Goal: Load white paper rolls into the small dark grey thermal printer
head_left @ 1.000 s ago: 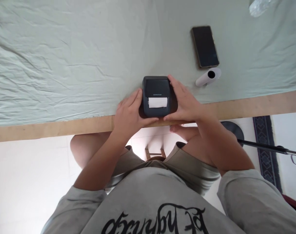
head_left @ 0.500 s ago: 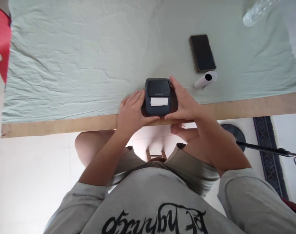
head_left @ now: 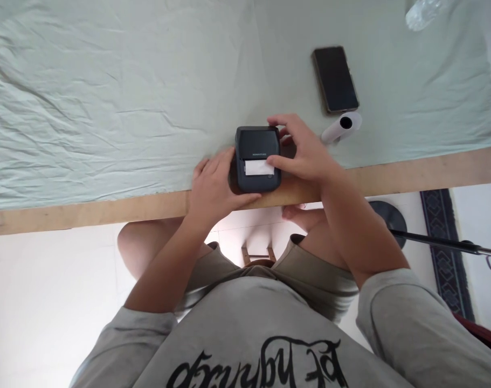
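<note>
A small dark printer (head_left: 258, 141) rests at the table's front edge, with a white paper strip (head_left: 258, 167) showing from its slot. My left hand (head_left: 213, 186) lies against the printer's left side, thumb along its front and fingers wrapped round the corner. My right hand (head_left: 299, 148) is at the right side, its thumb tip by the right end of the paper and its index finger at the printer's back right corner. The other fingertips of this hand are partly hidden.
A black phone (head_left: 335, 79) lies at the back right, with a white paper roll (head_left: 337, 128) just in front of it. A clear plastic item (head_left: 422, 14) is at the top right. Green cloth (head_left: 148, 97) covers the table behind a bare wooden edge (head_left: 87, 210).
My right thumb has moved from the printer's front up to the paper, and the index finger has reached over the back corner. The view has shifted slightly. My left hand stays beside the printer.
</note>
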`<state>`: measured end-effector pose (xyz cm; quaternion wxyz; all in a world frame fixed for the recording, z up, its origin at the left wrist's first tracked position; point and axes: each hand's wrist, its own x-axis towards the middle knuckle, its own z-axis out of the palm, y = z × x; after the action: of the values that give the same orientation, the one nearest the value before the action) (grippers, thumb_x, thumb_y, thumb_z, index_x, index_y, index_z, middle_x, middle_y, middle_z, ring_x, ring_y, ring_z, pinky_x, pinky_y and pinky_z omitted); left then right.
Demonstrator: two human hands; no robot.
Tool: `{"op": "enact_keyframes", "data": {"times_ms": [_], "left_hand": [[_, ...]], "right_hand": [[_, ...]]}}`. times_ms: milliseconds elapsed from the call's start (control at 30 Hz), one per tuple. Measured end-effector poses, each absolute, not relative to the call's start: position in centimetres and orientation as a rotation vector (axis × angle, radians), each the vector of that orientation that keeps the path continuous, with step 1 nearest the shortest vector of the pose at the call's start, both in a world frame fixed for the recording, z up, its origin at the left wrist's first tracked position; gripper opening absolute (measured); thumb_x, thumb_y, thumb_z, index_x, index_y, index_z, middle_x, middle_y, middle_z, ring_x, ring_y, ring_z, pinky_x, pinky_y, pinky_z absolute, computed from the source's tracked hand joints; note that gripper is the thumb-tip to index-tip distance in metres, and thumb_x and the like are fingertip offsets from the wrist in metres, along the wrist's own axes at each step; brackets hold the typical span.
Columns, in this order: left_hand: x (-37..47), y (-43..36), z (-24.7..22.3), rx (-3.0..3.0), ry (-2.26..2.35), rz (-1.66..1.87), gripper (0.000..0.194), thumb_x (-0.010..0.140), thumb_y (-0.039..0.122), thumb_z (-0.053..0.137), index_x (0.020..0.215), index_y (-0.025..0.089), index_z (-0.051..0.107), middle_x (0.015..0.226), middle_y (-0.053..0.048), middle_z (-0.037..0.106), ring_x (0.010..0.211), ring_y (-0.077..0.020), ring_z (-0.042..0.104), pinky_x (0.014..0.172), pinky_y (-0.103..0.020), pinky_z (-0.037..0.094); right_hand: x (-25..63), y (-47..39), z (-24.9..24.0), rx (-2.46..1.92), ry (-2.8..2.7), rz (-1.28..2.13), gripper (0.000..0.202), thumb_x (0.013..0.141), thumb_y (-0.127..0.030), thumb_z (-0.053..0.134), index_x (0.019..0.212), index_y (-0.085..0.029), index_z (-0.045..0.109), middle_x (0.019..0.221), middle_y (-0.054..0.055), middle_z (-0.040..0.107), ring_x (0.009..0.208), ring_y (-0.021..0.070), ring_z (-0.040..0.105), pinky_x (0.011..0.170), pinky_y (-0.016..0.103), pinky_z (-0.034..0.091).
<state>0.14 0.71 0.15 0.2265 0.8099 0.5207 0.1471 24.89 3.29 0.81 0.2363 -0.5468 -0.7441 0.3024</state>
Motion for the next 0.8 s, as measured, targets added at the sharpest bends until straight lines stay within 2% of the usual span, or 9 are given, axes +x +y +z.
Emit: {"op": "enact_keyframes", "data": {"times_ms": [167,300,367,433,533,633,700,800], "left_hand": [[0.2,0.5,0.1,2.236,1.455,0.376,0.1,0.075,0.065,0.081,0.153,0.018,0.041,0.153,-0.016,0.058,0.144,-0.0353,0.053,0.125,-0.049,0.029],[0.2,0.5,-0.1,2.271,1.45,0.361,0.104,0.077,0.069,0.077,0.156,0.015,0.037,0.155,-0.019,0.055,0.145,-0.0365,0.052,0.125,-0.048,0.026],[0.2,0.5,-0.2,2.277,1.448,0.355,0.104,0.078,0.072,0.075,0.156,0.015,0.036,0.156,-0.019,0.054,0.146,-0.0373,0.05,0.126,-0.048,0.025],[0.2,0.5,-0.1,2.272,1.447,0.348,0.104,0.078,0.073,0.074,0.157,0.016,0.036,0.156,-0.019,0.054,0.147,-0.0376,0.049,0.126,-0.049,0.025],[0.2,0.5,0.0,2.259,1.44,0.339,0.104,0.079,0.071,0.074,0.157,0.015,0.036,0.156,-0.019,0.054,0.147,-0.0371,0.049,0.126,-0.05,0.025],[0.2,0.5,0.2,2.252,1.435,0.34,0.103,0.079,0.069,0.075,0.157,0.014,0.037,0.156,-0.019,0.054,0.148,-0.0369,0.048,0.126,-0.051,0.025],[0.3,0.5,0.2,2.25,1.438,0.344,0.102,0.079,0.069,0.075,0.156,0.014,0.038,0.155,-0.019,0.055,0.147,-0.0372,0.049,0.126,-0.051,0.026],[0.3,0.5,0.2,2.253,1.442,0.346,0.101,0.079,0.068,0.075,0.156,0.015,0.038,0.154,-0.018,0.056,0.147,-0.0376,0.05,0.126,-0.052,0.026]], "right_hand": [[24.9,3.4,0.5,-1.545,-2.032,0.716,0.065,0.085,-0.056,0.067,0.143,-0.032,0.051,0.142,0.01,0.055,0.124,0.0317,0.061,0.103,0.051,0.058],[24.0,3.2,1.2,-1.607,-1.94,0.593,0.051,0.091,-0.062,0.058,0.131,-0.032,0.058,0.109,0.008,0.064,0.107,0.0302,0.065,0.099,0.053,0.058],[23.4,3.1,1.5,-1.633,-1.874,0.594,0.047,0.093,-0.066,0.053,0.125,-0.032,0.06,0.091,0.005,0.064,0.099,0.0292,0.067,0.096,0.053,0.058],[23.0,3.2,1.6,-1.644,-1.809,0.615,0.049,0.094,-0.07,0.049,0.122,-0.032,0.061,0.083,0.003,0.062,0.095,0.0281,0.068,0.091,0.051,0.059],[22.7,3.5,1.2,-1.621,-1.69,0.597,0.052,0.095,-0.075,0.046,0.122,-0.032,0.058,0.085,0.002,0.064,0.09,0.0253,0.07,0.081,0.045,0.061],[22.5,3.9,0.8,-1.59,-1.621,0.545,0.05,0.097,-0.074,0.043,0.118,-0.031,0.056,0.095,0.003,0.068,0.089,0.0229,0.07,0.074,0.041,0.06],[22.3,4.2,0.9,-1.61,-1.666,0.525,0.046,0.097,-0.072,0.044,0.111,-0.031,0.058,0.099,0.003,0.07,0.09,0.0234,0.07,0.076,0.042,0.06],[22.1,4.3,1.7,-1.684,-1.848,0.522,0.038,0.095,-0.067,0.052,0.102,-0.032,0.063,0.095,0.004,0.073,0.088,0.0262,0.07,0.083,0.047,0.06]]}}
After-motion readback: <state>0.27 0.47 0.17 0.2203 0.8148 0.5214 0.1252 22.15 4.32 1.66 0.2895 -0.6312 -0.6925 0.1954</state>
